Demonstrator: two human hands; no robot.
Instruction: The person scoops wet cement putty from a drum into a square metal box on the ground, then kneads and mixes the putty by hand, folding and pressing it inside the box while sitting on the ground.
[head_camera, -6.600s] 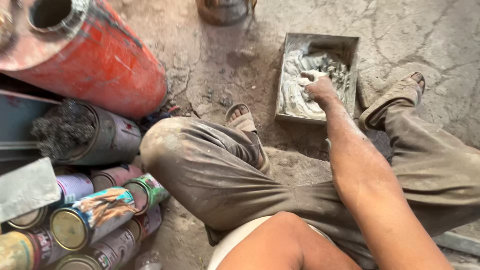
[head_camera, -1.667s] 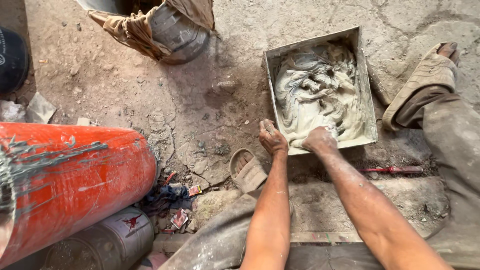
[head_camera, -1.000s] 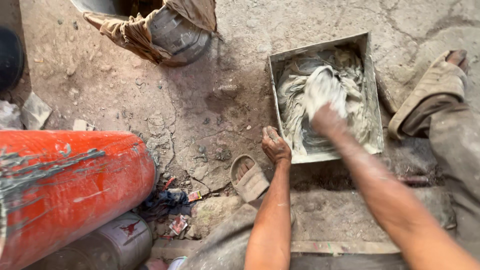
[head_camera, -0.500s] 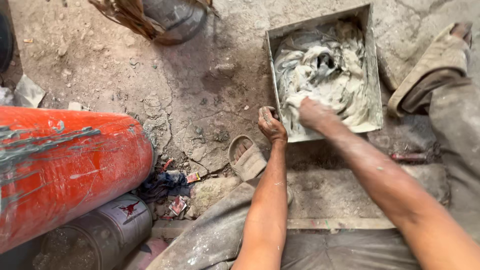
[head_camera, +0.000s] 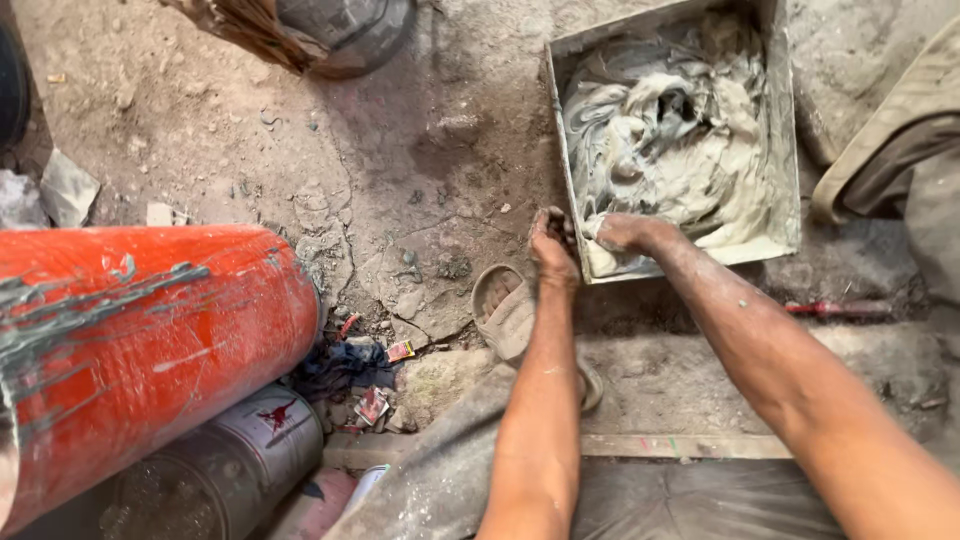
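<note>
A square metal tray (head_camera: 790, 120) on the dirt floor holds pale grey putty (head_camera: 670, 130) churned into folds. My left hand (head_camera: 553, 245) is closed on the tray's near left corner. My right hand (head_camera: 625, 232) is dug into the putty at the tray's near edge, its fingers coated and partly buried, so I cannot see whether they hold a lump. Both forearms reach forward from the bottom of the view.
A large orange cylinder (head_camera: 130, 340) smeared with grey lies at left, with a dark drum (head_camera: 220, 470) below it. A sandal (head_camera: 505, 310) lies under my left forearm, another sandalled foot (head_camera: 900, 120) at right. A bucket (head_camera: 330, 30) stands at the top; scraps and stones litter the ground.
My right hand has drawn back from the middle of the putty to the tray's near edge. My left hand stays on the tray's corner. The view has drifted slightly.
</note>
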